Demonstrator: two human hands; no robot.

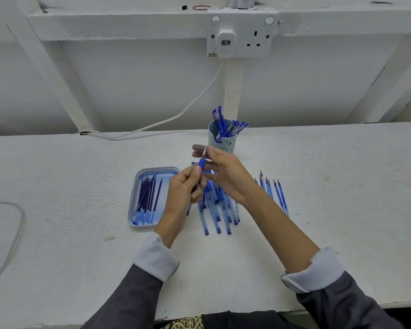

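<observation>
I have the pen (202,164) in both hands, just in front of the cup (223,138) and a little to its left, lifted off the table (81,174). Its long axis stands nearly upright, tip up and leaning slightly toward the cup. My left hand (184,188) is curled round the lower barrel. My right hand (223,173) comes in from the cup's near side, with thumb and fingers pinching the tip end, though blur hides exactly how they sit. The right hand is the nearer one to the cup, so I judge the drop into it would fall to that hand: a short lift up and away, over the cup's rim. The pens already in the cup lean to its right and back, which leaves the near left of the opening freer. Nearer me than the cup, under my hands, lies the pile of barrels (217,210). The tray (133,205) of refills sits to the cup's near left, and a row of tipped pens (274,193) to its near right. Straight between the pen and the cup nothing stands in the way.
</observation>
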